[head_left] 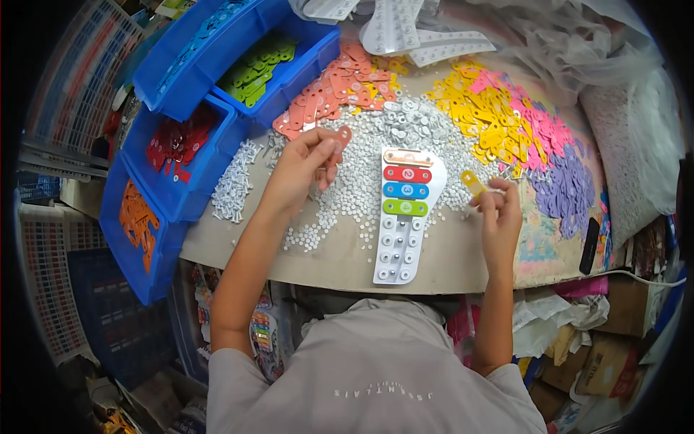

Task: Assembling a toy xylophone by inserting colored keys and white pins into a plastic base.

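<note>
Just right of the frame's middle, on the worktop (pixel 332 264), a white board (pixel 399 246) with its long way up and down, between a coral strip (pixel 344 135) in the narrow grip of the left hand (pixel 309 163) and, a bit nearer to it, a yellow strip (pixel 472 182) in the narrow grip of the right hand (pixel 500 210).

Concealed, cropped and unresolved parts.
The left hand (pixel 311 160) covers the lower end of the coral tab (pixel 345 135); the right hand (pixel 499 206) covers one end of the yellow tab (pixel 471 181). The upper edge crops the blue tabs' bin (pixel 206 76) and the white frames (pixel 390 29); the lower edge crops the shirt (pixel 376 369). The caps (pixel 347 189) on the bench (pixel 340 253) are too small to show their form. The shirt and left arm (pixel 246 289) partly hide goods (pixel 262 331) beneath.
</note>
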Tool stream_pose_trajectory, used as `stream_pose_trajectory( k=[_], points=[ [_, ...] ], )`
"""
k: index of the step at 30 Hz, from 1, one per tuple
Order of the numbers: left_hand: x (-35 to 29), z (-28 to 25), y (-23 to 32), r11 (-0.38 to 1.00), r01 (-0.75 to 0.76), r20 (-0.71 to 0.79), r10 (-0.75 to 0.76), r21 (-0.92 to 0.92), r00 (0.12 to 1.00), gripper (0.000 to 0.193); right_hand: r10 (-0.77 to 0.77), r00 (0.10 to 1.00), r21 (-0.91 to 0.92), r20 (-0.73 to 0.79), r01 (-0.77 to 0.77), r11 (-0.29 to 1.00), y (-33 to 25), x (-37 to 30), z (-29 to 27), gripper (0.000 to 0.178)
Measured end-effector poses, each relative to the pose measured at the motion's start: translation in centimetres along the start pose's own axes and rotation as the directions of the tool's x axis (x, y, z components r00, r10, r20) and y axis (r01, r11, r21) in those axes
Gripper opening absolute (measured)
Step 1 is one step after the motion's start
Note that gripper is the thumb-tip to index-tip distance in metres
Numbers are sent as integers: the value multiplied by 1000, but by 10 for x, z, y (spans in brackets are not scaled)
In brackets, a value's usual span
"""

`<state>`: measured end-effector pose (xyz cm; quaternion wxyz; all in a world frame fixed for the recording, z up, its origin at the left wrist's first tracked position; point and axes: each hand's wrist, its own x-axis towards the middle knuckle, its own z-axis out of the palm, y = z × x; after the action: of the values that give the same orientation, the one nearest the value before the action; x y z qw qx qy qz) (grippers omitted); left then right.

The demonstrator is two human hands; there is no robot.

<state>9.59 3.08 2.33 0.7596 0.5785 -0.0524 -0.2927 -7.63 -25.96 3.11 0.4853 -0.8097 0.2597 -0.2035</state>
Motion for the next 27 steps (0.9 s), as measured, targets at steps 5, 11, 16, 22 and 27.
stream_pose_trajectory(
  k=[5,11,16,22,27],
  points=[
    [-29,13,-6,998,57,49,-59,38,997,17,71,859,64,508,-119,991,-30,-33,-1,9],
    [-48,22,-19,989,-30,15,28,145,999,12,100,765,-58,636,-81,995,-33,-52,13,9],
    [-59,32,-20,984,162,74,-167,69,983,18,65,790,-89,610,-13,996,-33,-57,24,10],
    [-59,42,-44,997,-4,145,-8,82,989,21,33,820,-165,571,76,983,-31,-59,34,14],
    [-57,48,-47,985,-18,90,3,173,996,22,41,840,-150,541,48,988,-25,-61,36,17]
  ],
)
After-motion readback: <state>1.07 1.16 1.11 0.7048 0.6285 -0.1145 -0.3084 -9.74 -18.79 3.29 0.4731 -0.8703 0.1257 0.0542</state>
